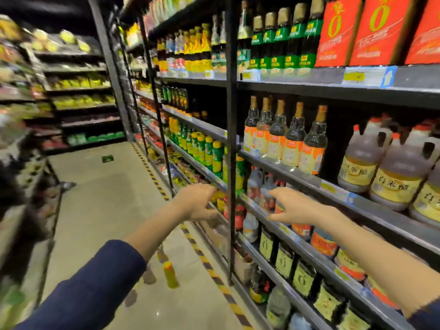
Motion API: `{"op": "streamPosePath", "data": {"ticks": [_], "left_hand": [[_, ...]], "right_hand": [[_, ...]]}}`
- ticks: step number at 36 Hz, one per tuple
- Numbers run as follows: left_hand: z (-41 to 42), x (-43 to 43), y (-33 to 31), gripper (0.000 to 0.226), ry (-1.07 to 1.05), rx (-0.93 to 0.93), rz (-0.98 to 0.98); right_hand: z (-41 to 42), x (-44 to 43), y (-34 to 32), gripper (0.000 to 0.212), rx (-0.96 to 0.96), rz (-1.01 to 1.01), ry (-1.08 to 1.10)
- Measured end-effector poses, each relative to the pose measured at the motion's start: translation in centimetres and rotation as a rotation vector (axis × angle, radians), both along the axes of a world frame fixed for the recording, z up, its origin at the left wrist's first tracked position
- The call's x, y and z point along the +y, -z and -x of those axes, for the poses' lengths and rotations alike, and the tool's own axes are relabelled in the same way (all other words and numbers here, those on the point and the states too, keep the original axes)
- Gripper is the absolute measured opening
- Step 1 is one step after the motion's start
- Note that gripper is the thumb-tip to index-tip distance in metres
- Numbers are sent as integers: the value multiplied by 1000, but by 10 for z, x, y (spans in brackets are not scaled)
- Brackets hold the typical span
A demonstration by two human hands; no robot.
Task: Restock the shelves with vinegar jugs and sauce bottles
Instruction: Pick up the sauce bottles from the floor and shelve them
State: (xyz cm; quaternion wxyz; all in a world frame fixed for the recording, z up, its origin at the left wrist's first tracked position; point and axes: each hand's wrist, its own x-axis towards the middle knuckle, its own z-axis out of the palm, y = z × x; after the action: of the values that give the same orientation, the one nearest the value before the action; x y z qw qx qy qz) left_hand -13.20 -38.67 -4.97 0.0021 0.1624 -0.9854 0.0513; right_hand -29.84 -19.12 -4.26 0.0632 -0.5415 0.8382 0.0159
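Note:
Both my hands reach toward the lower shelves on the right. My left hand (196, 202) hovers with loosely spread fingers in front of small yellow-red bottles (220, 201), holding nothing. My right hand (291, 206) is stretched out flat next to small jugs with red caps (259, 184) on a lower shelf, and nothing is in it. Large vinegar jugs (395, 172) with yellow labels stand on the shelf above at the right. Tall sauce bottles (295, 139) with orange labels stand left of them. Several bottles (170, 273) stand on the floor below my left forearm.
A black upright post (231, 139) divides the shelf bays between my hands. Dark bottles with green labels (283, 44) and red boxes (371, 29) fill the top shelf. The aisle floor (107, 198) runs ahead, edged by yellow-black tape. More shelving lines the left side.

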Motion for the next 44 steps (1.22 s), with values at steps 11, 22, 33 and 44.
{"op": "streamPosePath", "data": {"ticks": [11, 22, 33, 44], "left_hand": [[-155, -75, 7, 63, -316, -42, 38], [-278, -154, 12, 65, -462, -118, 48], [-343, -212, 39, 67, -557, -174, 22], [-335, -265, 76, 71, -582, -215, -58]], "right_hand": [[-96, -119, 6, 77, -4, 9, -252], [-195, -236, 23, 81, -24, -12, -375], [-247, -311, 49, 87, -66, -62, -431], [-239, -366, 83, 86, -127, -114, -449]]}}
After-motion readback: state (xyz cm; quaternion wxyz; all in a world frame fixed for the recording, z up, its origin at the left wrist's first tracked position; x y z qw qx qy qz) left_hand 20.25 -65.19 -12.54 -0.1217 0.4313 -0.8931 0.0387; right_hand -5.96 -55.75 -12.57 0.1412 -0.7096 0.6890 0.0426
